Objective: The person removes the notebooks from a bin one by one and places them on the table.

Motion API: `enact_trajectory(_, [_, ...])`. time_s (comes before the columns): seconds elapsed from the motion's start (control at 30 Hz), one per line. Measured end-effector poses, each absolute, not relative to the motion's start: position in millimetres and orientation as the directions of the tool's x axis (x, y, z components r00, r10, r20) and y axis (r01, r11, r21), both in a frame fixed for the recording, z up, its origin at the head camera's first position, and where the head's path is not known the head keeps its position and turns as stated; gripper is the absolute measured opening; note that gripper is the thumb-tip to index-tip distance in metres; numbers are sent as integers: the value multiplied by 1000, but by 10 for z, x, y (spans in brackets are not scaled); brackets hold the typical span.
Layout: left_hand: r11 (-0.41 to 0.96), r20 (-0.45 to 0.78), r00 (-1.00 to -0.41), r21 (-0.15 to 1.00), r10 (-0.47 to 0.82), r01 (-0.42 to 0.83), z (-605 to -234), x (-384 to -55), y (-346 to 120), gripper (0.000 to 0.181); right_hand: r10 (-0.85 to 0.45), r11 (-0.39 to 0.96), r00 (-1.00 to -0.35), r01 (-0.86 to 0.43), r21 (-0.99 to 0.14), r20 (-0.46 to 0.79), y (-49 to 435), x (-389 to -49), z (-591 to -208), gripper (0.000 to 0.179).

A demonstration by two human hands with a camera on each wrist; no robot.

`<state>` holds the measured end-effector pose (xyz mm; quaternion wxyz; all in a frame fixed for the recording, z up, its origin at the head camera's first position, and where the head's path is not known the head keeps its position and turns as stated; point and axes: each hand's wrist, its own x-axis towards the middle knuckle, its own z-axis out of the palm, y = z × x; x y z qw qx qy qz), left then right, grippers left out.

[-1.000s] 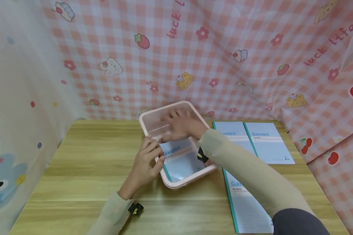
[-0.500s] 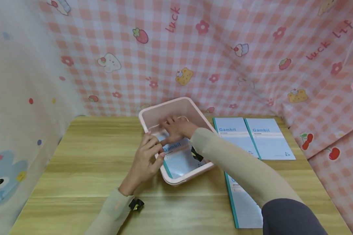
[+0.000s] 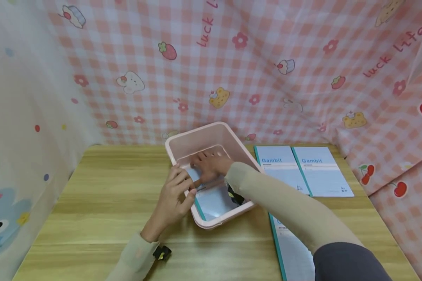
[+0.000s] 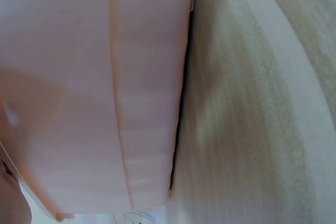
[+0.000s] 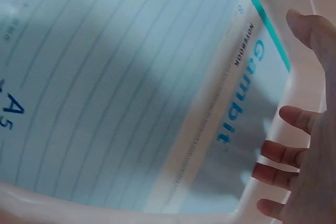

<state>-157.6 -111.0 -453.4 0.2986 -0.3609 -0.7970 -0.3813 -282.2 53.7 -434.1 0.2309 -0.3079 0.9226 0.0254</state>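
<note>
A pale pink plastic storage bin [image 3: 240,143] stands on the wooden table, with a light blue Gambit notebook [image 3: 216,201] lying inside it. My left hand [image 3: 174,193] holds the bin's left rim, fingers curled over it. Down inside the bin, my right hand [image 3: 211,168] is spread over the upper end of the notebook. In the right wrist view its fingers [image 5: 281,153] are slightly bent near the notebook's top edge, grasping nothing. The left wrist view is filled mostly by the bin's outer wall [image 4: 63,119].
Two more Gambit notebooks [image 3: 281,171] [image 3: 321,173] lie side by side at the back right. Another notebook [image 3: 295,249] is nearer the front, partly under the right forearm. A pink checked curtain [image 3: 193,70] hangs behind the table [image 3: 102,218].
My right hand has gone down from above the bin to the notebook inside, its fingers still spread. The left hand has stayed on the rim.
</note>
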Motion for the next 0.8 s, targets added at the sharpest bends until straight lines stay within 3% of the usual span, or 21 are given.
enact_trajectory(0.27, [452,755,-561,392,339,801,-4535,-1575,-1111,18,-579,796,-723,-602,-67,-377,535,-2794,-4318,77])
enact_trajectory(0.5, [451,760,-557,389,336,803,-4537,-1574,-1109,16,-613,779,-714,-617,-110,-340,510,-2834,-4322,79])
enact_trajectory(0.67, [448,767,-550,385,331,807,-4534,-1577,-1108,15,-633,756,-701,-651,-67,-329,507,-2829,-4287,76])
enact_trajectory(0.8, [444,769,-548,387,328,808,-4549,-1579,-1111,15,-655,749,-680,-643,-161,-330,483,-2829,-4303,83])
